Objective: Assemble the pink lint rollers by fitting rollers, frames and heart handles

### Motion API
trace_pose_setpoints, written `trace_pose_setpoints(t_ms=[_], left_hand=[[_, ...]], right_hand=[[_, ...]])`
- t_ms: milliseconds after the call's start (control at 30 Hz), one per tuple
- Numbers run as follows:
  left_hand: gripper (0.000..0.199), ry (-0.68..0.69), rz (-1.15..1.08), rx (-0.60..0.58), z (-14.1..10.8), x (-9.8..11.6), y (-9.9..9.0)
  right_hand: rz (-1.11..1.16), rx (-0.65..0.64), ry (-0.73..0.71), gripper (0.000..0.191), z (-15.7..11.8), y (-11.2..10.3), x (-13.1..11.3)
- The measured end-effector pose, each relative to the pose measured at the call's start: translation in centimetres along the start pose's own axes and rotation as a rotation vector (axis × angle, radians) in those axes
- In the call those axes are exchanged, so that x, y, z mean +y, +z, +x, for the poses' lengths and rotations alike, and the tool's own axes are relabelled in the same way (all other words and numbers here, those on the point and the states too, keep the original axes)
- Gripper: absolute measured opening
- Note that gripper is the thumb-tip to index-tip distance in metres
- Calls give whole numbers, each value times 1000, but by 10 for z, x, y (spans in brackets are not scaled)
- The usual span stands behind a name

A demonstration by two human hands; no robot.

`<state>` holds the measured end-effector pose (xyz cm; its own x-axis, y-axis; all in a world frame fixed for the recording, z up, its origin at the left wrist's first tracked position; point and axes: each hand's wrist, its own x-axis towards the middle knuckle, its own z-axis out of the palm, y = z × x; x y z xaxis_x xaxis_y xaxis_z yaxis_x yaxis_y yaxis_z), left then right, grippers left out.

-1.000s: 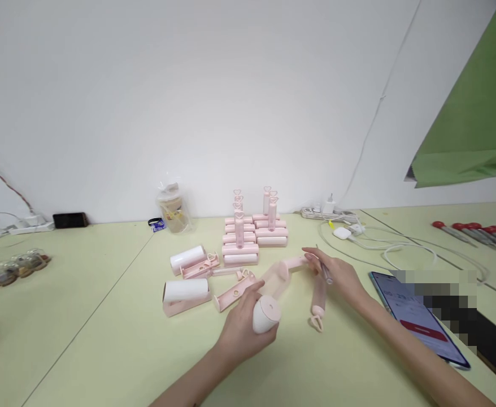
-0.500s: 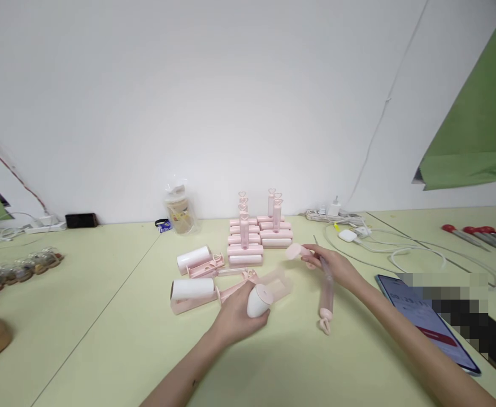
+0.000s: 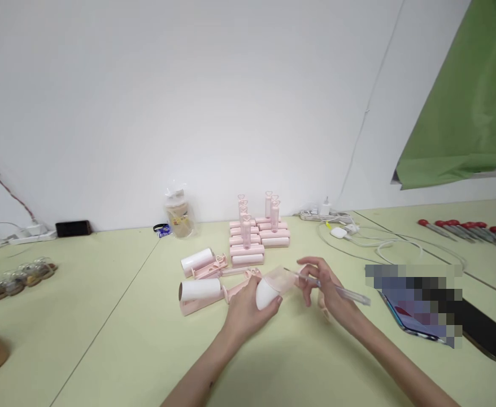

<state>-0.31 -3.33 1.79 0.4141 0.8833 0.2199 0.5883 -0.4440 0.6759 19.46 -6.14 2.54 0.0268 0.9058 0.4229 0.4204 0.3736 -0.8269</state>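
My left hand (image 3: 250,308) is wrapped around a white lint-roller roll (image 3: 266,294), tilted up to the right. Just beyond its end is pale pink translucent plastic (image 3: 279,278); whether it touches the roll I cannot tell. My right hand (image 3: 322,285) has a slim screwdriver (image 3: 352,295) across its fingers, the metal tip pointing left towards the pink plastic and the clear handle sticking out to the right. A pink lint-roller handle (image 3: 325,312) lies partly hidden below that hand. Two more white rolls (image 3: 199,289) lie left of my left hand, with pink roller frames (image 3: 214,264) beside them.
Several assembled pink lint rollers (image 3: 247,251) stand in rows near the wall. A bagged cup (image 3: 180,215) is behind on the left. Cables (image 3: 383,243), a phone (image 3: 413,325) and red-topped tools (image 3: 464,229) lie at right. Glass-domed items (image 3: 17,277) sit at far left.
My right hand has moved down and left, closer to the roll. The screwdriver has swung from upright to nearly level. The roll has tilted, and the view has shifted slightly right.
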Motion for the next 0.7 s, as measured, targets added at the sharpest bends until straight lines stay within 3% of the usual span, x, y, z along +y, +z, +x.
trace_pose_setpoints(t_ms=[133, 267, 533, 700], left_hand=[[35, 34, 21, 10, -2, 2, -2], [31, 59, 38, 6, -3, 1, -4], [38, 42, 90, 4, 2, -6, -6], [36, 16, 107, 5, 3, -6, -6]], right_hand=[[82, -28, 17, 33, -27, 24, -20], [83, -19, 53, 32, -34, 36, -26], [-51, -63, 94, 26, -34, 36, -33], [-47, 9, 114, 30, -17, 27, -17]])
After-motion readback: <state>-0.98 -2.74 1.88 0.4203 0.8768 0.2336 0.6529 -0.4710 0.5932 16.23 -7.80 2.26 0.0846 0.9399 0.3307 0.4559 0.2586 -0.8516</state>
